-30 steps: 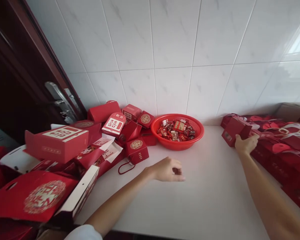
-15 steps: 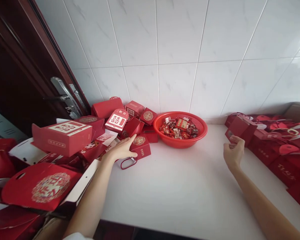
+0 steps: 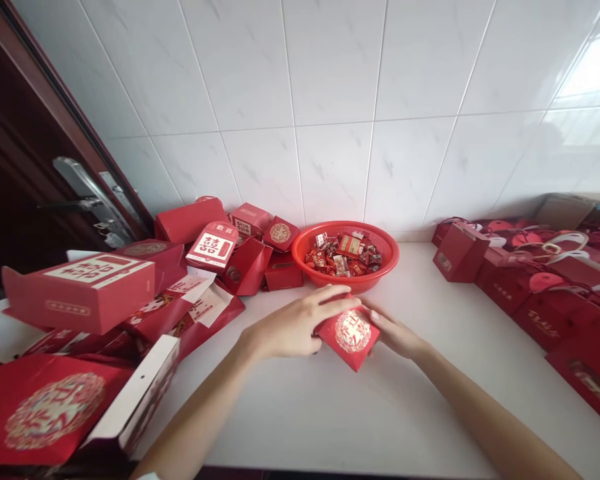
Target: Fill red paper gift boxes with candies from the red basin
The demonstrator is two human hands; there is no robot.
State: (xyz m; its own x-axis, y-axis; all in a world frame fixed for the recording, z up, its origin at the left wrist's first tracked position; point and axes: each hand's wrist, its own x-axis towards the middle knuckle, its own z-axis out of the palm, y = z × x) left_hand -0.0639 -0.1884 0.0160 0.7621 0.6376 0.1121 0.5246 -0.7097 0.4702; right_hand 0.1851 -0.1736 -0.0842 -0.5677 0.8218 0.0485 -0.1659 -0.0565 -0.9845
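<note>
Between my two hands, above the middle of the white table, is a small red gift box (image 3: 353,333) with a round cream-and-gold emblem facing up. My left hand (image 3: 300,322) grips it from the left, fingers laid over its far edge. On the other side my right hand (image 3: 396,331) holds its right edge, thumb on top and the other fingers mostly hidden beneath. Just behind the box stands a red plastic basket (image 3: 387,267) with wrapped candies (image 3: 347,252) inside.
Loose red boxes (image 3: 100,293) are heaped along the left side, near a dark door with a metal handle (image 3: 87,193). Rows of red gift bags (image 3: 525,293) stand at the right. A tiled wall (image 3: 330,80) rises behind the white table (image 3: 280,413).
My left hand has brought the small box from the left heap to the table's middle. My right hand has moved left from the bags onto the box. The view has shifted right.
</note>
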